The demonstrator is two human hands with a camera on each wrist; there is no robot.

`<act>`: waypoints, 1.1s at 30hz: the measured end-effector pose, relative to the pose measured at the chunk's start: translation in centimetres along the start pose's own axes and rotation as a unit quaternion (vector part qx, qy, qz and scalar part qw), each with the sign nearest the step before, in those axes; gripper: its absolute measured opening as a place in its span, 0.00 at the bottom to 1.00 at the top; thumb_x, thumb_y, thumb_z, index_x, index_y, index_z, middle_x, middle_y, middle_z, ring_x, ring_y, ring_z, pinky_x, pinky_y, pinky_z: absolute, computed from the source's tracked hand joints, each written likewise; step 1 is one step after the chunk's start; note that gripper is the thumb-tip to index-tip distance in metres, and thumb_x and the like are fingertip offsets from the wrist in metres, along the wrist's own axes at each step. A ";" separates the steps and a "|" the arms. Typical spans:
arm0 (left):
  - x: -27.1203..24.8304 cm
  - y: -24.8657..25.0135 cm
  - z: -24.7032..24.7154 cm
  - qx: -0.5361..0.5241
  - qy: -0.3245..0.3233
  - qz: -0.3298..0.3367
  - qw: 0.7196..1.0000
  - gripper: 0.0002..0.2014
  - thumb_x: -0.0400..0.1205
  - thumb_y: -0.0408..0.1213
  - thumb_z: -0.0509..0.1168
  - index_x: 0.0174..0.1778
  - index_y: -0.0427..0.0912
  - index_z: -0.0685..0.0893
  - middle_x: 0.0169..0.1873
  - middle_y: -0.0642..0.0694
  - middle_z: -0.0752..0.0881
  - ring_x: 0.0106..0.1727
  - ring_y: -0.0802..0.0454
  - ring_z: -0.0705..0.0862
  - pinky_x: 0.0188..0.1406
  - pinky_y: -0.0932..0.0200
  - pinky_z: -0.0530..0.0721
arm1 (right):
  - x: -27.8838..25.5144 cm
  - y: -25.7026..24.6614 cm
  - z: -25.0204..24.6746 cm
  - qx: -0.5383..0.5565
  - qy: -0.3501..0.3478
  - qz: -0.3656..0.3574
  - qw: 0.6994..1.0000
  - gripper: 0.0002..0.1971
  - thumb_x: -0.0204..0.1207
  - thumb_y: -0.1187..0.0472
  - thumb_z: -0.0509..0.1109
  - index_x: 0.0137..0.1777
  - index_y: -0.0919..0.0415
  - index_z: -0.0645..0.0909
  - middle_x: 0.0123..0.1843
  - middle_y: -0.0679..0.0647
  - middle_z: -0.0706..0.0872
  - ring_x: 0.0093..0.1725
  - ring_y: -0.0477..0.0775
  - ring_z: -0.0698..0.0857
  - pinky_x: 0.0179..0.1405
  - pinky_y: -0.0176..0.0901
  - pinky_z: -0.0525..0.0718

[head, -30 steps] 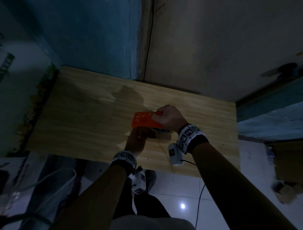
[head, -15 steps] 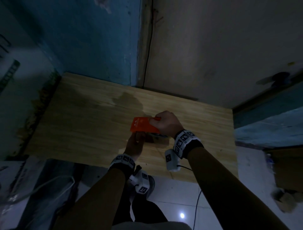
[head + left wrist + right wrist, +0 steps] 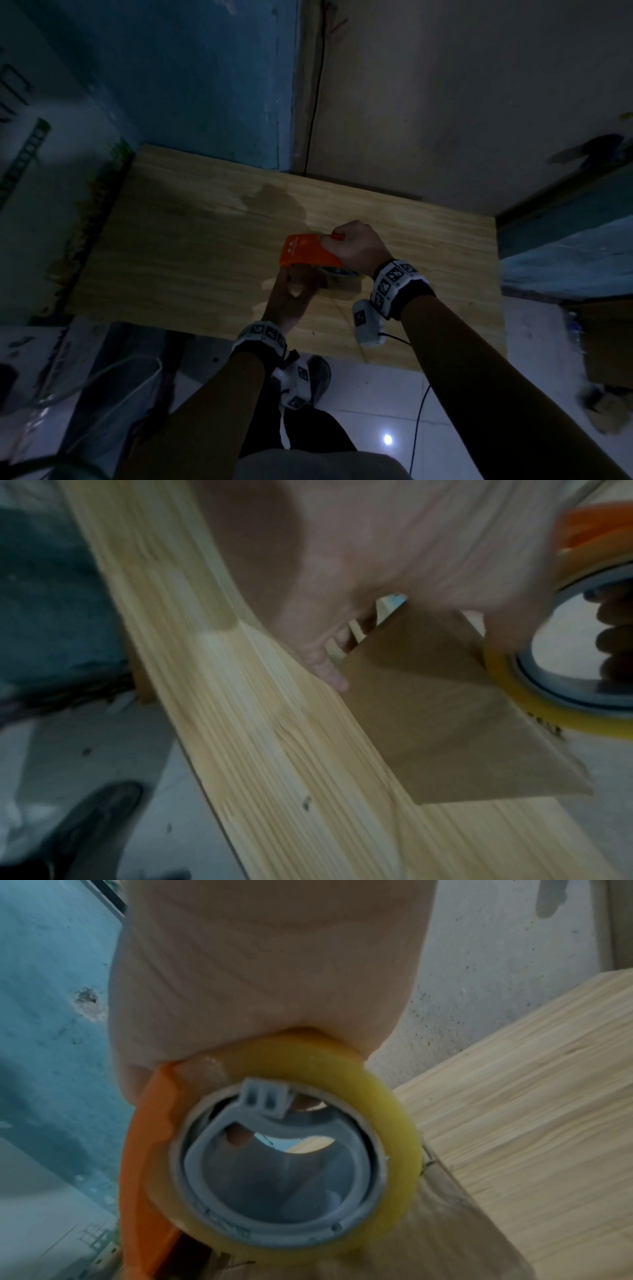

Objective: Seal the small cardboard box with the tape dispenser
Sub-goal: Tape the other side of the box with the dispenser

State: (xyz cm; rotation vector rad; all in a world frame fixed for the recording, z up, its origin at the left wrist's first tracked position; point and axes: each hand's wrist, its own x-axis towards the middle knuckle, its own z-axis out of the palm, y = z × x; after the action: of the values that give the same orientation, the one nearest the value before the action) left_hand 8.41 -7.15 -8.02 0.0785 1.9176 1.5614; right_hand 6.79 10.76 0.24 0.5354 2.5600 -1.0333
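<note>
Head view: both forearms reach out over the pale wooden tabletop (image 3: pixel 191 246).
Right hand (image 3: pixel 356 248): fist-like, knuckles up, fingers curled through the grey core (fingertips visible inside it) of the orange plastic tape dispenser (image 3: pixel 303 255) with its yellowish tape roll (image 3: pixel 394 1112).
Dispenser: pressed down on top of the small brown cardboard box (image 3: pixel 441 723).
Left hand (image 3: pixel 291 298): fingers together, laid against the box's left side, steadying it.
Box: stands on the tabletop, near its front edge.
</note>
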 end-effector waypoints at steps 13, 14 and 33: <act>2.4 -1.6 -1.1 0.106 -0.027 0.050 0.993 0.34 0.64 0.59 0.78 0.64 0.52 0.78 0.53 0.58 0.87 0.56 0.63 0.86 0.57 0.53 0.87 | 0.3 0.5 0.1 -0.002 0.003 -0.001 1.000 0.20 0.76 0.36 0.63 0.34 0.50 0.77 0.29 0.40 0.76 0.32 0.45 0.78 0.27 0.35 0.69; 2.5 -1.7 -1.1 0.106 -0.030 0.051 0.993 0.36 0.63 0.62 0.78 0.65 0.51 0.78 0.54 0.57 0.87 0.57 0.60 0.86 0.57 0.51 0.87 | 0.3 0.5 0.0 -0.003 0.000 -0.003 1.000 0.21 0.76 0.36 0.63 0.37 0.54 0.80 0.30 0.42 0.79 0.33 0.47 0.80 0.28 0.36 0.71; 3.4 -0.8 -0.9 0.203 -0.065 0.072 0.974 0.14 0.81 0.53 0.64 0.56 0.52 0.84 0.50 0.53 0.87 0.51 0.55 0.86 0.49 0.54 0.86 | 0.4 -0.2 -0.7 0.001 -0.057 -0.005 0.998 0.27 0.77 0.36 0.67 0.25 0.56 0.75 0.23 0.50 0.77 0.24 0.50 0.78 0.25 0.41 0.71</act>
State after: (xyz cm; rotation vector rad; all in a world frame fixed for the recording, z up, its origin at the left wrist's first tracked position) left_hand 5.55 -6.70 -10.12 0.4915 2.1342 1.1953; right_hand 6.23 11.26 0.67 0.4515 2.4641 -1.0396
